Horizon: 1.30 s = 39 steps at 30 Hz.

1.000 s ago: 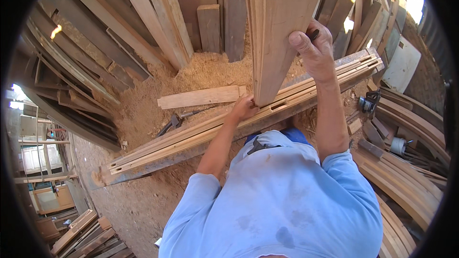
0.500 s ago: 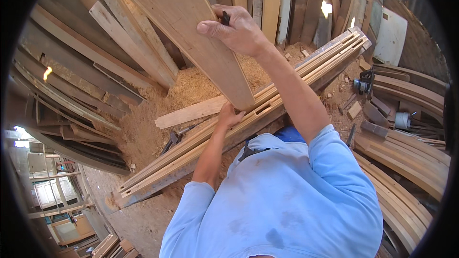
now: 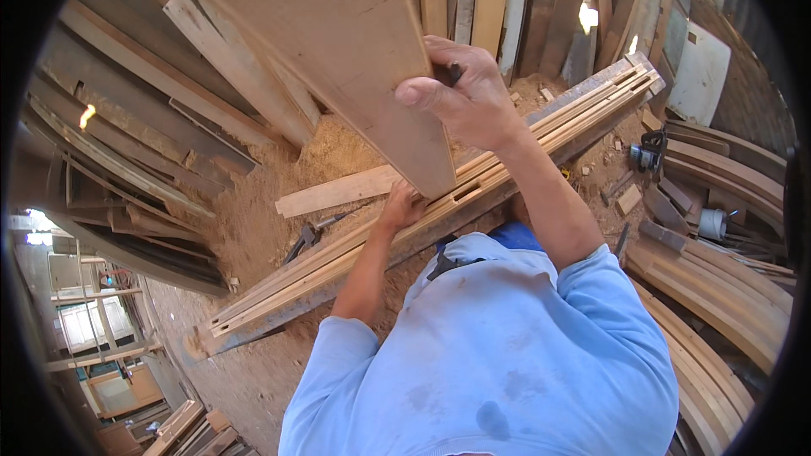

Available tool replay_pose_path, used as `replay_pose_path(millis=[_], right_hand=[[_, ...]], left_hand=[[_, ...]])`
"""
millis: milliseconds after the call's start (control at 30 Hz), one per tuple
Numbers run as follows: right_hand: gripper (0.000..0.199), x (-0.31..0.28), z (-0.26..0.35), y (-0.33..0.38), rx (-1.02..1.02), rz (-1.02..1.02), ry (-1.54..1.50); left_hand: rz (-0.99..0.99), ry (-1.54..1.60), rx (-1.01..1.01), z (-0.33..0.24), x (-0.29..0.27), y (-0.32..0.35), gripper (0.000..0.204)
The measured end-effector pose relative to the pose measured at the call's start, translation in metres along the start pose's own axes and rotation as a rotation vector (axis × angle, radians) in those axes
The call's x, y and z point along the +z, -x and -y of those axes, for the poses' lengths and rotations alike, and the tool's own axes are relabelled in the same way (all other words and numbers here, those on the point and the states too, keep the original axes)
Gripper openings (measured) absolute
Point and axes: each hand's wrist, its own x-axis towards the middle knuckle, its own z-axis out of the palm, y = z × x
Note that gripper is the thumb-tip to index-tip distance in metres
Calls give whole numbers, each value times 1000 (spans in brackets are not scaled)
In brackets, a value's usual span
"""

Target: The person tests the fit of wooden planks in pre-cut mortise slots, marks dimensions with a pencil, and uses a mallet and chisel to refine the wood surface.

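A wide, pale wooden board stands tilted in front of me, its upper end running out of the top of the view. My right hand grips its right edge, thumb on the near face, with a thin dark stick-like thing held among the fingers. Down at the board's lower end, my left hand is closed about the corner, some of its fingers hidden. That end meets long narrow wooden rails with slots cut in them. The rails lie side by side along a dark beam.
Behind the rails, a loose plank lies on sawdust, near a dark metal tool. Many planks lean at the left and back. To the right are a power tool, a pale can and stacked timber.
My right hand has shifted right and a little down in the picture, and the board's upper part has swung right with it. The left hand stays at the lower end.
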Motion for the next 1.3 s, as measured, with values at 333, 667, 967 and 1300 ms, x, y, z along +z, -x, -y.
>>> replay_pose_path(millis=[333, 667, 967, 1300], right_hand=[[53, 4, -2, 6, -9, -11, -4], [56, -25, -39, 26, 247, 177, -139], [43, -56, -111, 16, 409, 336, 50], [31, -115, -302, 20, 579, 940, 781]], left_hand=[[24, -2, -68, 10, 10, 11, 50], [52, 78, -192, -6, 6, 8, 54], [-596, 947, -61, -119, -74, -30, 74], [-1224, 556, -136, -208, -87, -90, 55]])
